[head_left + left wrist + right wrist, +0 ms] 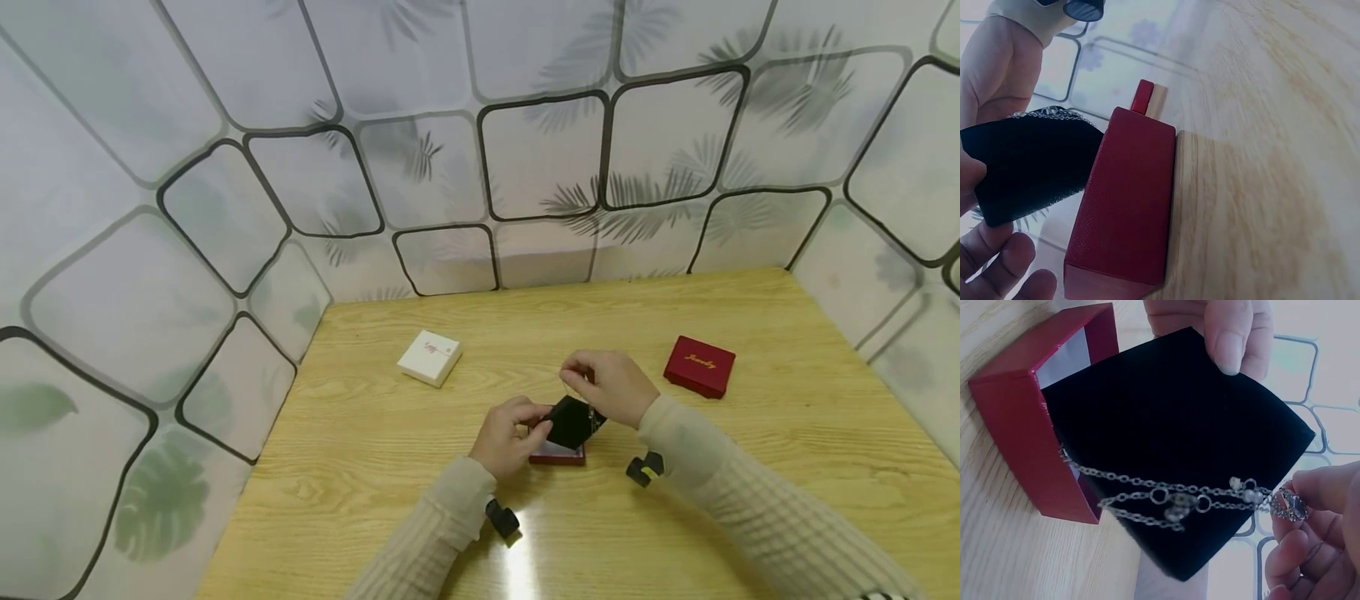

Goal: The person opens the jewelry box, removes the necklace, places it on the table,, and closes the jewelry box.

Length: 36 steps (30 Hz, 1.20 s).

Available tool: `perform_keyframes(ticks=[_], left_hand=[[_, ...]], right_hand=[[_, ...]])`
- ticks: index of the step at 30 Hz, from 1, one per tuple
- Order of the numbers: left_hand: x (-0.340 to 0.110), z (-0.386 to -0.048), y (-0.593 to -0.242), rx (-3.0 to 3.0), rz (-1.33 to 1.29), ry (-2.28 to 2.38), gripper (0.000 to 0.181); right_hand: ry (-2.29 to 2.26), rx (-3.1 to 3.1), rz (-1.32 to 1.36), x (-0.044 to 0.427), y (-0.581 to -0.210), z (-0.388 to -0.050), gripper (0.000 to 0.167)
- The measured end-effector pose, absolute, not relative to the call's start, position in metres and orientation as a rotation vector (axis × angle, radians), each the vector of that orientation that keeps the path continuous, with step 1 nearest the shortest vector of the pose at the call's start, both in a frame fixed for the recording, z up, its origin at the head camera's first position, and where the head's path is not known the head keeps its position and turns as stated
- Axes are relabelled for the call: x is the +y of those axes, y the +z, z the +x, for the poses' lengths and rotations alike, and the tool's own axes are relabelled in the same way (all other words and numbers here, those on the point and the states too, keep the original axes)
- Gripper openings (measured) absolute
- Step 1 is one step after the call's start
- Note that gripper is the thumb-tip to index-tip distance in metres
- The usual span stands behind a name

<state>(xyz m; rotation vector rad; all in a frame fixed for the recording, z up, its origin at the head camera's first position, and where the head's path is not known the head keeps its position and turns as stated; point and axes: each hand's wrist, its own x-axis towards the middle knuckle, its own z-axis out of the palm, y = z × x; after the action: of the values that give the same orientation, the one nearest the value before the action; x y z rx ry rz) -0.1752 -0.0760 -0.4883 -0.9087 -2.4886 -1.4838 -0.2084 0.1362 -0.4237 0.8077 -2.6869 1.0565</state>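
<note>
A black square pad (572,422) is pinched at its edge by my left hand (507,437), tilted over an open red box (557,457). My right hand (611,386) pinches a silver chain with a pendant (1294,507) at the pad's corner. In the right wrist view the chain (1191,489) lies across the black pad (1166,419), one corner of which reaches the red box (1013,425). The left wrist view shows the pad (1035,165) beside the red box (1125,194).
On the wooden table (360,500), a white box (430,357) lies at the back left and a red lid marked Jewelry (700,365) at the right. A patterned cloth (420,183) stands around the table's back and sides.
</note>
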Motion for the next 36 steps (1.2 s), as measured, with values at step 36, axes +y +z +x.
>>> perform_keyframes(ticks=[36], left_hand=[[-0.077, -0.179, -0.495, -2.384, -0.776, -1.59, 0.015]], right_hand=[[1.797, -2.79, 0.569, 0.17, -0.427, -0.221, 0.026]])
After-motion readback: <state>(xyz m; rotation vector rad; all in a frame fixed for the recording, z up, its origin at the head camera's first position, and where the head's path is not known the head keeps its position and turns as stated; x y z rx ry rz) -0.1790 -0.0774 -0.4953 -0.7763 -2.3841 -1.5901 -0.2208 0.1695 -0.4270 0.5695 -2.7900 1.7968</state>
